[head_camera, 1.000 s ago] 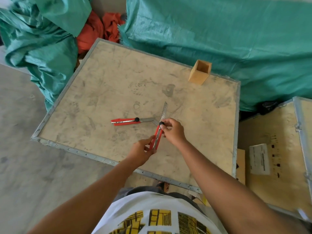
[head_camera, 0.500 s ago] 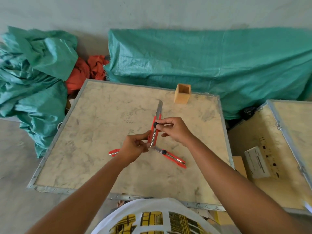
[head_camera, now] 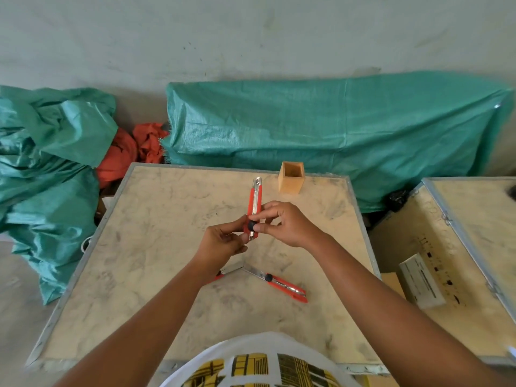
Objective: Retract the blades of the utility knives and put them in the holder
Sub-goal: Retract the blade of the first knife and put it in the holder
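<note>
I hold a red utility knife (head_camera: 255, 202) upright above the wooden crate top (head_camera: 156, 247). My left hand (head_camera: 222, 243) grips its lower end. My right hand (head_camera: 284, 223) pinches the black slider knob near the bottom of the handle. Only a short metal tip shows at the knife's top. A second red knife (head_camera: 282, 284) lies on the crate with its blade out, pointing left. A third knife (head_camera: 227, 271) lies partly hidden under my left forearm, its blade showing. The square wooden holder (head_camera: 291, 177) stands empty near the far edge.
Green tarpaulin (head_camera: 321, 129) covers things behind the crate and is heaped at the left (head_camera: 47, 169), with orange cloth (head_camera: 131, 149) between. A second crate (head_camera: 460, 247) with a paper label stands to the right.
The long blade of the held knife has slid back into the handle as my right thumb drew the slider down. The view has tilted up, so the crate sits lower in frame.
</note>
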{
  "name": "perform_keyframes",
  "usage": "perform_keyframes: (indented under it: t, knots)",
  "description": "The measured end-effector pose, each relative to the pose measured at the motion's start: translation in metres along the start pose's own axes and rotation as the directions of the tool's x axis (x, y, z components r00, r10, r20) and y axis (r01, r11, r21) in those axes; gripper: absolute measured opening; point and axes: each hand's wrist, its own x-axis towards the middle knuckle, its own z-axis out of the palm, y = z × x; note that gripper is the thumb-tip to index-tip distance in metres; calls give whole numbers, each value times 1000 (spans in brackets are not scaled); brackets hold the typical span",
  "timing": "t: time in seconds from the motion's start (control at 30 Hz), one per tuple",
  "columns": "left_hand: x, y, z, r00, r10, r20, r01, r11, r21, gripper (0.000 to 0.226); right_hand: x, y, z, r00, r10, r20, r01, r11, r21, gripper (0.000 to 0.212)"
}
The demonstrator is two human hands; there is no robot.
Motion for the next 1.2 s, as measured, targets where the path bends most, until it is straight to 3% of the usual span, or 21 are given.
perform_keyframes:
  t: [0.23,0.43,0.6,0.77,0.97,1.1,1.2]
  knots:
    - [1,7,8,1000,27,6,-27,1000,13,42,-7,-3,-3,992,0,-127,-3,1000,-25,19]
    - [0,8,13,998,53,26,-54,998,24,41,-14,1,-10,997,-3,-77,3,1000,-2,25]
    - [-1,12,18,996,80,44,-82,996,42,42,-17,-1,-8,983,16,-184,-16,1000,2,24]
    - [-3,15,18,993,109,48,-111,992,55,43,-21,-2,-15,988,-48,-150,48,999,-2,27]
    - [-2,20,23,991,120,50,-123,991,51,44,-22,-1,-7,946,-76,-315,79,997,-3,25]
    - [5,23,23,990,131,53,-135,987,85,44,-18,1,-15,945,-39,-324,94,983,156,17]
    - [15,25,28,989,131,62,-138,984,114,45,-10,8,-29,945,-15,-325,84,976,200,23]
